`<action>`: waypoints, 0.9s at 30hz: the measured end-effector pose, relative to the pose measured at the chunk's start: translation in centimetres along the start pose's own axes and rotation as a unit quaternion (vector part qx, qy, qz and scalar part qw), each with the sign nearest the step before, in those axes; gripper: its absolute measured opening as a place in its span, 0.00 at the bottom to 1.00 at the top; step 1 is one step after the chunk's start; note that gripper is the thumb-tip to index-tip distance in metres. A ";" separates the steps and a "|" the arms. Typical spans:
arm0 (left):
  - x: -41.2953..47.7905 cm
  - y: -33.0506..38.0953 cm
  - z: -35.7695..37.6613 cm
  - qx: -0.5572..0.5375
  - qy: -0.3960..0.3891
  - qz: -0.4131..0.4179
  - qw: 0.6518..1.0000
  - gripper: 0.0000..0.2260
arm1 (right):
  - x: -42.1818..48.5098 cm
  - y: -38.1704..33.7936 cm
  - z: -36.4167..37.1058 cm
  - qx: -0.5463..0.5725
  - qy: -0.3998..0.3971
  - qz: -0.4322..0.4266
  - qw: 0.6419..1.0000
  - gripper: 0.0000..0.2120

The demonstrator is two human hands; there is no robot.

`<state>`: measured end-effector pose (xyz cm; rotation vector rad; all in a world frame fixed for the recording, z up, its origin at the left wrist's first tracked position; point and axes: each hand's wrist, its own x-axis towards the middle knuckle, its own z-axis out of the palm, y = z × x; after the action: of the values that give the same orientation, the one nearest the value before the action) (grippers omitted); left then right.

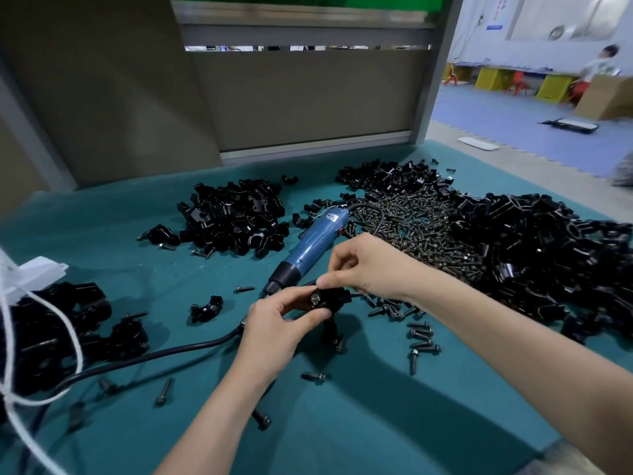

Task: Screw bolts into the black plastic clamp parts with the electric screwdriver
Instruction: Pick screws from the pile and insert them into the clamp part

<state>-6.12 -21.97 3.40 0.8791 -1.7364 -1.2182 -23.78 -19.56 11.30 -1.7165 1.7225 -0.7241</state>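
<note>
My left hand (274,323) grips a black plastic clamp part (334,298) just above the green table mat. A bolt head (314,298) shows in the clamp's face. My right hand (363,265) reaches over from the right and pinches the top of the clamp with thumb and forefinger. The blue electric screwdriver (311,245) lies on the mat right behind my hands, its black tip pointing toward me and its cable (154,354) running off to the left. Nobody holds it.
Piles of black clamp parts lie at the back centre (236,217), far right (534,255) and near left (68,330). A heap of bolts (421,231) sits behind my right hand, loose bolts (419,339) scattered around. White cord (20,399) hangs at left. A person stands far right.
</note>
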 end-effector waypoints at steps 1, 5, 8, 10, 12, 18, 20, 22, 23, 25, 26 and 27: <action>0.0 0.0 0.1 0.000 0.004 0.001 1.000 0.15 | 0.1 0.2 0.1 0.030 -0.004 0.018 0.999 0.13; 0.2 -0.3 0.3 0.010 0.020 -0.014 1.000 0.13 | -0.1 0.8 0.1 0.123 -0.051 0.119 0.984 0.17; 0.3 -0.4 0.3 0.011 0.023 -0.023 0.999 0.12 | -0.5 0.9 0.2 0.208 -0.084 0.146 0.963 0.14; 0.2 -0.2 0.3 0.014 0.022 -0.017 0.999 0.13 | -0.5 0.8 0.2 0.218 -0.073 0.139 0.963 0.14; 0.1 -0.1 0.4 0.015 0.021 -0.013 1.000 0.12 | -0.4 0.6 0.4 0.201 -0.049 0.127 0.970 0.13; 0.0 -0.4 0.2 0.026 0.019 -0.019 0.999 0.11 | -0.5 0.8 1.4 0.211 -0.036 0.114 0.970 0.10; -0.1 -0.4 0.2 0.024 0.018 -0.024 0.999 0.12 | -0.8 1.3 1.3 0.254 -0.044 0.123 0.958 0.11; -0.1 -0.3 0.2 0.025 0.013 -0.020 0.999 0.13 | -1.0 1.7 1.2 0.275 -0.037 0.119 0.953 0.11; -0.1 -0.3 0.3 0.027 0.011 -0.016 0.999 0.13 | -1.1 1.9 1.1 0.277 -0.031 0.116 0.953 0.11; -0.1 -0.2 0.4 0.024 0.007 -0.013 1.000 0.13 | -1.1 2.0 1.0 0.269 -0.024 0.108 0.957 0.10; -0.1 -0.1 0.4 0.022 0.007 -0.013 1.000 0.13 | -1.0 2.0 0.8 0.264 -0.023 0.104 0.959 0.09; -0.1 -0.1 0.4 0.022 0.007 -0.012 1.000 0.13 | -0.9 1.9 0.7 0.260 -0.022 0.100 0.960 0.09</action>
<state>-6.43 -21.74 3.18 0.9339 -1.7515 -1.1915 -24.58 -18.59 9.41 -1.1730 1.4768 -0.9367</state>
